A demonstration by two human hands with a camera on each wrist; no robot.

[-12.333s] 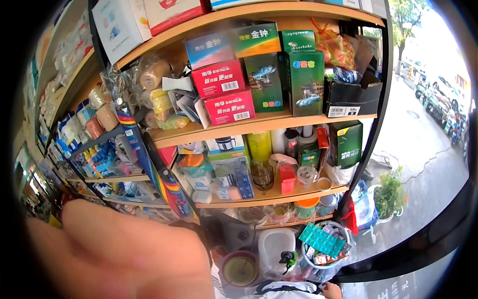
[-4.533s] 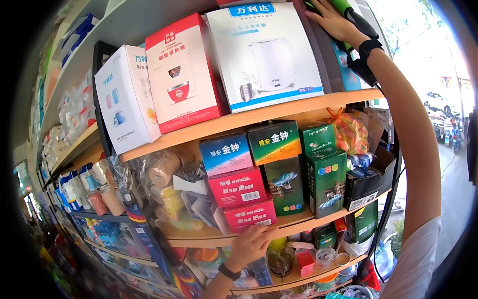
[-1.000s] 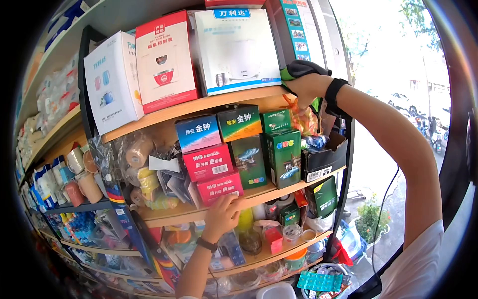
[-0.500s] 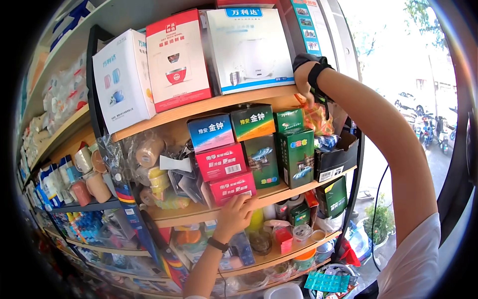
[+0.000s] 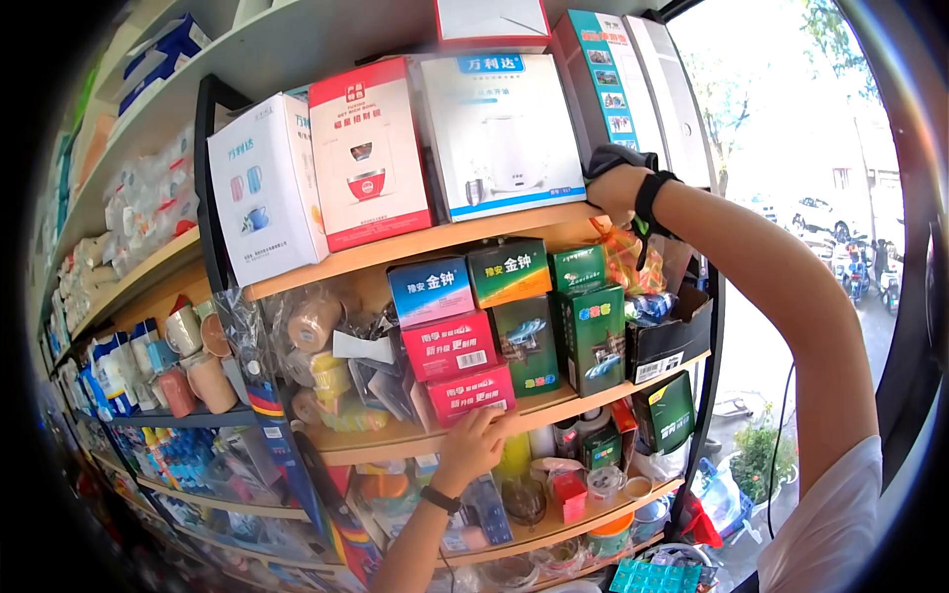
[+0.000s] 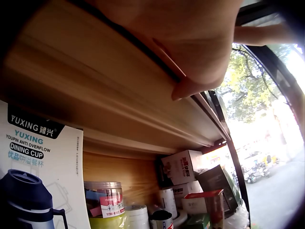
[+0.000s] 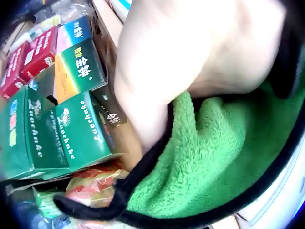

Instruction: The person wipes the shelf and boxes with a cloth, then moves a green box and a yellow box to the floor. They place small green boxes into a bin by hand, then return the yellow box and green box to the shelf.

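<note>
In the head view my right hand point(image 5: 618, 193) grips a cleaning cloth point(image 5: 623, 158) at the upper shelf board point(image 5: 425, 251), beside the white kettle box point(image 5: 509, 128). The right wrist view shows the cloth's fluffy green side point(image 7: 209, 148) and black border, bunched under the fingers. My left hand point(image 5: 470, 450) rests at the front edge of the middle shelf board point(image 5: 583, 405), just below a red box point(image 5: 470, 393). From the left wrist view, the left thumb point(image 6: 188, 88) lies at the board's underside edge; the other fingertips are hidden.
Green boxes point(image 5: 591, 336) and a black carton point(image 5: 670, 326) crowd the middle shelf, near an orange mesh bag point(image 5: 633, 262). A red bowl box point(image 5: 371, 158) stands left of the kettle box. Glass and plastic cups point(image 5: 605, 481) fill the lower shelf. A street opens at right.
My right hand has come down with the cloth from high beside the kettle box to the upper board's edge. My left hand stays at the middle board. The head view shifts slightly.
</note>
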